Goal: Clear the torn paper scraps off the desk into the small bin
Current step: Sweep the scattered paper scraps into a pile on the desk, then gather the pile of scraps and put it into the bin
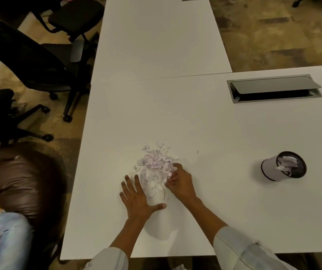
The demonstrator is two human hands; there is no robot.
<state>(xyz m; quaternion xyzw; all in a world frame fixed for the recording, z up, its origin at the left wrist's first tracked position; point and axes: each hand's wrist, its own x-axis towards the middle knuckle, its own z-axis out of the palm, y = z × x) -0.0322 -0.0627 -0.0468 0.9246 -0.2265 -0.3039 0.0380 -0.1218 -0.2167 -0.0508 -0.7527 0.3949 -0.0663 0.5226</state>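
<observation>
A heap of torn white and pale purple paper scraps lies on the white desk, near its front middle. My left hand rests flat on the desk at the heap's near left edge, fingers spread, thumb stretched right. My right hand is at the heap's right side, fingers curled into the scraps. A small round mesh bin stands to the right, tilted in view, with several scraps inside. One tiny scrap lies apart, right of the heap.
A grey cable hatch with its lid ajar is set into the desk at the back right. A second white desk adjoins behind. Black office chairs and a brown cushioned seat stand left of the desk.
</observation>
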